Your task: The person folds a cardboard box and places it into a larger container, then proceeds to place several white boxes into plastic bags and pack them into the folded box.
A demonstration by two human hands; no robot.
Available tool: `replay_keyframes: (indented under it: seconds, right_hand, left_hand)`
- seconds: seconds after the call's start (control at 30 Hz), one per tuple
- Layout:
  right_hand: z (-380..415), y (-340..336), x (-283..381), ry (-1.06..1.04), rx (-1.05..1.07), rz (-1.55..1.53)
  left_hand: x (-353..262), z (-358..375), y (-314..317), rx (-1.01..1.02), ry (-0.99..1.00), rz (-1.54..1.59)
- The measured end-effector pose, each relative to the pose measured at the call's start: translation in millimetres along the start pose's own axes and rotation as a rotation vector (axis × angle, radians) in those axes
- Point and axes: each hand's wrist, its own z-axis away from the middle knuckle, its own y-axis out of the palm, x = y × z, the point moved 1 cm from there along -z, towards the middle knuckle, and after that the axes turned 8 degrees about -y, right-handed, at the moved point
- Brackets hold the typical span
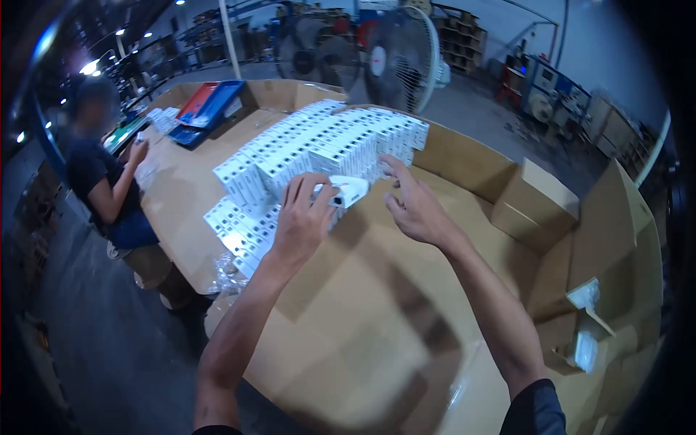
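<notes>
My left hand [303,216] has its fingers closed on the left end of a small white box [351,191], which is tilted in front of the stacked rows. My right hand [413,203] is to the right of that box, fingers apart and bent, with nothing in it; its fingertips are close to the front of the stack. Many similar white boxes [326,141] with small dark marks stand packed in rows on the cardboard-covered table [348,304]. A lower layer of white boxes [243,230] shows at the left, partly hidden behind my left hand.
Cardboard walls [464,159] edge the table, with a closed carton [536,203] at the right. Plastic-wrapped items [582,351] lie in an open box there. Red [199,101] and blue trays [210,116] are at the far left. A person [109,159] sits at left; fans [402,61] stand behind.
</notes>
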Motion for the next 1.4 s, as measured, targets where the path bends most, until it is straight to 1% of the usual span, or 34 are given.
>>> replay_keyframes:
  seconds: [0.07,0.13,0.2,0.23,0.27,0.33,0.43,0.47,0.53,0.57,0.6,0.67,0.73,0.77,0.8,0.83,0.87,0.93,1.03,1.07,1.1,1.2,1.27,1.37,1.4]
  right_hand:
    - [38.8,-22.0,31.0,0.232,0.001,-0.288]
    - [85.9,-37.6,49.8,0.328,-0.027,-0.71]
    - [136.6,-58.2,67.8,0.241,-0.095,-0.81]
    - [165.8,-69.4,74.6,0.269,-0.134,-0.855]
    - [192.5,-81.9,81.2,0.285,-0.161,-0.905]
    - [243.6,-109.1,93.9,0.353,-0.276,-0.793]
    - [316.0,-158.3,93.8,0.382,-0.397,-0.601]
    - [337.6,-176.0,94.1,0.366,-0.483,-0.626]
    - [383.2,-217.3,89.6,0.41,-0.523,-0.346]
    - [400.3,-238.4,92.0,0.397,-0.561,-0.231]
    - [415.4,-260.2,91.8,0.38,-0.593,-0.114]
    - [445.8,-301.5,75.9,0.287,-0.615,0.321]
    - [459.3,-335.3,76.5,0.402,-0.638,0.481]
    - [465.6,-347.9,65.9,0.36,-0.656,0.486]
    - [470.9,-358.4,54.5,0.316,-0.681,0.49]
    - [473.7,-367.7,46.2,0.374,-0.666,0.447]
    - [476.9,-371.2,35.5,0.374,-0.705,0.376]
    - [477.5,-375.1,13.6,0.372,-0.79,0.242]
    - [475.5,-377.8,3.1,0.353,-0.839,0.125]
    - [477.6,-379.1,-0.7,0.359,-0.853,0.069]
    - [480.2,-382.3,-4.2,0.33,-0.829,0.089]
    - [486.1,-387.6,-7.0,0.387,-0.806,0.05]
    - [487.8,-390.6,-9.1,0.385,-0.792,0.043]
    - [488.2,-388.5,-11.1,0.351,-0.816,-0.007]
    - [488.1,-387.7,-11.6,0.341,-0.827,-0.021]
  left_hand:
    - [-36.7,10.0,-3.5,-0.017,0.009,0.103]
    - [-82.4,23.0,-5.4,-0.013,0.075,0.236]
    - [-138.1,34.9,-1.9,-0.014,0.173,0.295]
    - [-166.3,40.1,0.1,-0.011,0.24,0.314]
    - [-194.5,45.9,6.3,0.025,0.267,0.397]
    - [-249.4,54.6,13.2,0.106,0.308,0.521]
    - [-328.3,39.2,25.1,0.349,0.368,0.64]
    - [-350.6,34.7,31.3,0.377,0.392,0.662]
    - [-391.4,19.2,46.5,0.431,0.437,0.698]
    - [-415.5,6.2,52.9,0.416,0.433,0.719]
    - [-435.1,-4.8,66.5,0.45,0.434,0.723]
    - [-470.4,-26.2,95.6,0.518,0.423,0.726]
    - [-509.8,-49.6,139.9,0.564,0.367,0.772]
    - [-526.0,-61.0,167.9,0.634,0.369,0.722]
    - [-539.8,-72.9,199.6,0.704,0.375,0.668]
    - [-552.9,-85.1,237.7,0.813,0.432,0.585]
    - [-565.1,-94.1,271.4,0.926,0.492,0.502]
    - [-591.8,-104.4,313.9,1.153,0.562,0.292]
    - [-608.4,-95.4,376.4,1.262,0.757,0.168]
    - [-609.1,-86.0,398.3,1.224,0.794,0.175]
    - [-606.9,-74.6,424.5,1.182,0.829,0.182]
    - [-605.7,-48.9,479.1,1.111,0.918,0.21]
    - [-611.1,-26.2,519.5,1.102,0.952,0.18]
    - [-612.5,-17.0,539.7,1.09,1.014,0.119]
    - [-609.9,-18.4,531.9,1.112,1.006,0.138]
